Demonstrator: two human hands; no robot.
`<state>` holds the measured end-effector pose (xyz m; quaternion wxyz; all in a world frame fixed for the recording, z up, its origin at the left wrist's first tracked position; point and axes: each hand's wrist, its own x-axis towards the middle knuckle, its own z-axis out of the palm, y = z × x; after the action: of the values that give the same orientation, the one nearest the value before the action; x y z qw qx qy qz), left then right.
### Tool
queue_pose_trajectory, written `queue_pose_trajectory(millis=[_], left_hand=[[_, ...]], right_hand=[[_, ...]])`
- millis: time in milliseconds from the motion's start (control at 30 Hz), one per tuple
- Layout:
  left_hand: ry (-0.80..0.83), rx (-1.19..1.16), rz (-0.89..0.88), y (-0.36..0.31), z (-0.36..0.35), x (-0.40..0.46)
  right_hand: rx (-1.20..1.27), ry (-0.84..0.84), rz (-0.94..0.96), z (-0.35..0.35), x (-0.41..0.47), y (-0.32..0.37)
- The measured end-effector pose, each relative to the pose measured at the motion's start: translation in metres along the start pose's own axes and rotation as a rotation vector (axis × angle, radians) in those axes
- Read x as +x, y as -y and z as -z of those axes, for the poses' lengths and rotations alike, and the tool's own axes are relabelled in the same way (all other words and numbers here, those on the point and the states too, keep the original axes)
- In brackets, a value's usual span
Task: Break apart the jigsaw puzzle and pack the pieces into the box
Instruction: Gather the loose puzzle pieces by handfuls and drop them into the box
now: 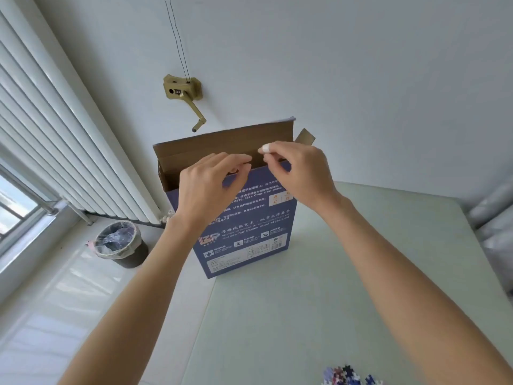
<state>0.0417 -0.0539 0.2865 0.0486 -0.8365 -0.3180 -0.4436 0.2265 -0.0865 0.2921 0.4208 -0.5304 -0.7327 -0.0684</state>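
A tall, flat blue cardboard box (249, 232) printed with white text stands upright near the far left edge of the pale green table (347, 287), its brown top flap (222, 143) folded up and back so the mouth is open. Both hands are raised at that mouth, close together but not touching each other. The left hand (211, 187) lies over the near upper edge of the box with its fingers curled down across the rim; whether it grips the rim or holds a piece cannot be told, since the fingertips are partly hidden. The right hand (299, 173) sits just beside it to the right, above the opening, thumb and forefinger pinched together at the tip, with a white wrap on one fingertip; anything between them is too small to make out. A small brown side flap (305, 137) sticks up behind the right hand. A little cluster of loose jigsaw pieces (347, 375) in blue, white and dark tones lies at the near edge of the table, well apart from the box and the hands. On the floor to the left of the table stands a dark round waste bin (122, 245) lined with a clear bag, beneath a white ribbed radiator (55, 134).
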Motion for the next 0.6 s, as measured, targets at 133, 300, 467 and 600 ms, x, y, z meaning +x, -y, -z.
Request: queue_pose_trajectory(millis=[133, 300, 467, 600], left_hand=[[-0.030, -0.133, -0.128, -0.040, -0.016, -0.046], [0.435, -0.265, 0.164, -0.087, -0.066, -0.119], [1.080, -0.236, 0.387, -0.136, -0.118, -0.192], [1.251, -0.154, 0.521, -0.169, -0.141, -0.250]], right_hand=[[-0.030, -0.158, -0.129, 0.018, -0.094, 0.003], [-0.090, 0.165, -0.464, 0.024, -0.239, -0.028], [-0.086, 0.477, -0.735, 0.039, -0.357, -0.044], [-0.209, 0.671, -0.942, 0.037, -0.416, -0.049]])
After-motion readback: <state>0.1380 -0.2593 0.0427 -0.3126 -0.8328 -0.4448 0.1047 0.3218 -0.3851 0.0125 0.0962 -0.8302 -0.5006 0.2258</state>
